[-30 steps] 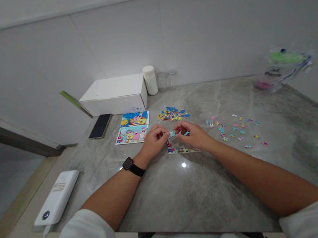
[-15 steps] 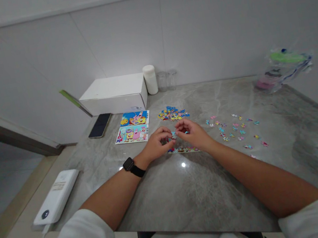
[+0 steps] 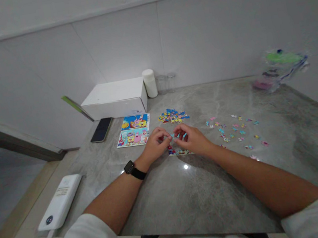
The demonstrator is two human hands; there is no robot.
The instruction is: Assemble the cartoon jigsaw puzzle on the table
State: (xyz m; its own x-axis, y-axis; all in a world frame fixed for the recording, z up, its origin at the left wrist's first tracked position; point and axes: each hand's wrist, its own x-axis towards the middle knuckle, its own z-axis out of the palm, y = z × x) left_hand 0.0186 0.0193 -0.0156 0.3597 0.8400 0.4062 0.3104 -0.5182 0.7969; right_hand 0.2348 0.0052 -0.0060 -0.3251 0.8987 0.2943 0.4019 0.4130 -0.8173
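Observation:
Above a partly assembled jigsaw puzzle [image 3: 179,152], my left hand [image 3: 157,141] and my right hand [image 3: 192,138] face each other with fingertips nearly meeting. A small light-blue puzzle piece [image 3: 173,135] shows between their fingertips. Both hands are closed in a pinch around it; the exact contact is too small to make out. The fingers and right hand cover much of the assembled part, leaving its lower strip visible. Just beyond the hands lies a pile of puzzle pieces [image 3: 173,115]. Loose puzzle pieces [image 3: 235,127] are scattered to the right.
A cartoon picture sheet [image 3: 134,137] lies left of the hands, near a phone [image 3: 101,130]. Behind stand a white box [image 3: 114,100], a white bottle [image 3: 150,84] and clear glasses [image 3: 166,84]. A plastic bag [image 3: 279,70] sits far right, a power bank [image 3: 60,202] at the left edge.
My right hand has shifted slightly, its fingers curled more beside the light-blue piece. My left hand stays close to the same place. The whole view has tilted a little.

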